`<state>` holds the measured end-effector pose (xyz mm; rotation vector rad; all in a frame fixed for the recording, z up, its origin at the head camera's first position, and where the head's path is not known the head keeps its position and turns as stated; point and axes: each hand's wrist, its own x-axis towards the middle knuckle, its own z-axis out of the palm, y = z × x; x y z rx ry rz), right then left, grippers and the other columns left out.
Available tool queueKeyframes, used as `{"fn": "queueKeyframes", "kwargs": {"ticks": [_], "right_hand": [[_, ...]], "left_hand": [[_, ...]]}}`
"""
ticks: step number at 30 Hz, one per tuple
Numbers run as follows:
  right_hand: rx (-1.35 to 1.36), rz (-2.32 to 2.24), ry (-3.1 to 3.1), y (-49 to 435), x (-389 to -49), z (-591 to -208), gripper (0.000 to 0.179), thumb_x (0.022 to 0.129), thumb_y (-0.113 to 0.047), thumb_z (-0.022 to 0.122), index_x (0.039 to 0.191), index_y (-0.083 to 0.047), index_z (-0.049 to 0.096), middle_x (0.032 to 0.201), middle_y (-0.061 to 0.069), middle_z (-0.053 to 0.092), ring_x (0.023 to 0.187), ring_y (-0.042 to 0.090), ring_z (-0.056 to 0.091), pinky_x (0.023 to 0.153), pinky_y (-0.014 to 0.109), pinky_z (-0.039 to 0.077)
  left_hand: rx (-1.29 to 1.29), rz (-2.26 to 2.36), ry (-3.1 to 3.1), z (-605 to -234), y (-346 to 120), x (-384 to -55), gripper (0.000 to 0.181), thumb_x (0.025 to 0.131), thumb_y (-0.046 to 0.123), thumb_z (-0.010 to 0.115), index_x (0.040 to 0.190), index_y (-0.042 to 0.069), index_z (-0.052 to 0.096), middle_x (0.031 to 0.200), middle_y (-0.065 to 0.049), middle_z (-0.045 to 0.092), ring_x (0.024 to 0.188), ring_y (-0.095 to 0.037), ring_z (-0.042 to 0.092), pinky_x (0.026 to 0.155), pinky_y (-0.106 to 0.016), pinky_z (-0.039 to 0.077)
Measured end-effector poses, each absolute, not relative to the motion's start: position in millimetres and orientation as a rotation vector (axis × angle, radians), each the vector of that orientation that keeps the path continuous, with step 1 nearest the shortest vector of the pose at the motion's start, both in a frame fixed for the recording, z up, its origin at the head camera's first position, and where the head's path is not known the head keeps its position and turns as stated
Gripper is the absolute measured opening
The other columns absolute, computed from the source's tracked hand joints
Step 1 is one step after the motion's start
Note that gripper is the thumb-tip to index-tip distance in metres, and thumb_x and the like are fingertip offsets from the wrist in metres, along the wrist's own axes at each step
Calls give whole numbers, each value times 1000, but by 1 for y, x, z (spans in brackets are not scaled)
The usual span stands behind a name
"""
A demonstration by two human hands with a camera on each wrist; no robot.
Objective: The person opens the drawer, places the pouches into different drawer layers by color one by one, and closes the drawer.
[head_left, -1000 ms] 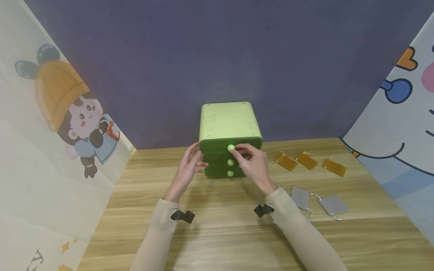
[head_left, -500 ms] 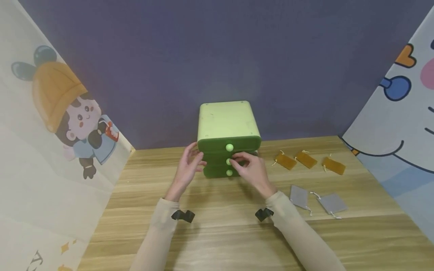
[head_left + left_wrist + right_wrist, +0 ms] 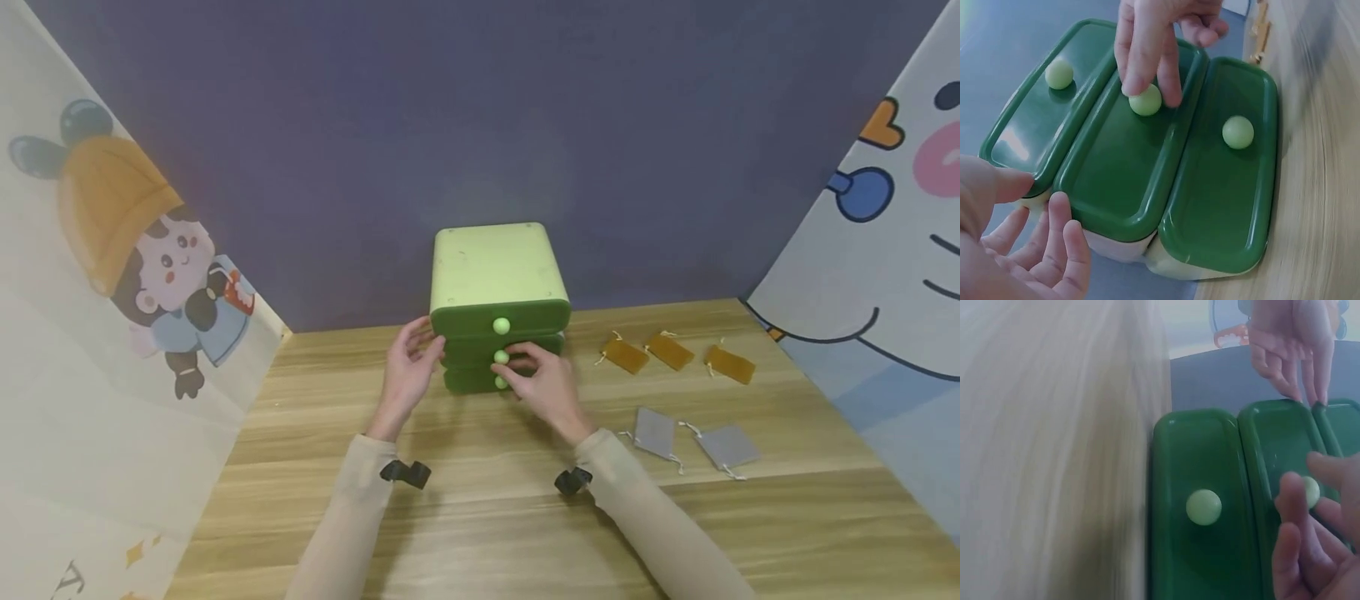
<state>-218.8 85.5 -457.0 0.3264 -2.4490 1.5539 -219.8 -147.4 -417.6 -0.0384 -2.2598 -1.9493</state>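
Middle drawer front (image 3: 467, 352) — knob (image 3: 501, 357) nearward, long axis left-right.

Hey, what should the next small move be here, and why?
Probably a gentle outward pull on the middle knob with the right hand: it pinches that knob, the inside of the middle drawer doesn't show, and the left hand touches the left edge of the chest, which may help steady it.

From here I see left forearm (image 3: 347, 517) angled toward 1 o'clock, left grip (image 3: 407, 375) pretty loose; right forearm (image 3: 663, 533) around 11, right grip (image 3: 546, 385) pinching.
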Motion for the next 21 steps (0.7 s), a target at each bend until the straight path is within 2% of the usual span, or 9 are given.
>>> {"fn": "queueKeyframes", "kwargs": {"ticks": [2,9,16,21], "right_hand": [[295,1556,-2435,82,-219,-457,31,92,-34,86,116,-15,77,96,4,84,60,32,77,54,25,55],[278,1573,-2398,78,-219,-459,23,92,-26,86,111,-14,79,93,6,84,63,39,77,55,23,55],[306,1554,-2379,79,-217,-459,22,91,-24,86,109,-12,79,90,7,83,61,37,76,55,22,54],[313,1565,-2378,80,-216,-461,22,92,-24,85,110,-12,78,90,7,83,61,40,76,54,23,55]], "left_hand": [[-28,-1946,-2259,-417,-149,-220,53,105,14,67,155,10,50,146,-22,64,106,-30,71,81,-22,60],[-28,-1943,-2265,-417,-151,-220,52,105,15,69,154,9,53,144,-22,66,109,-31,71,98,-45,62],[-20,-1948,-2261,-415,-152,-220,52,104,15,69,153,7,54,145,-24,65,121,-37,68,103,-48,60],[-19,-1963,-2254,-417,-152,-220,51,104,16,68,153,7,55,146,-24,64,125,-38,66,107,-55,57]]}}
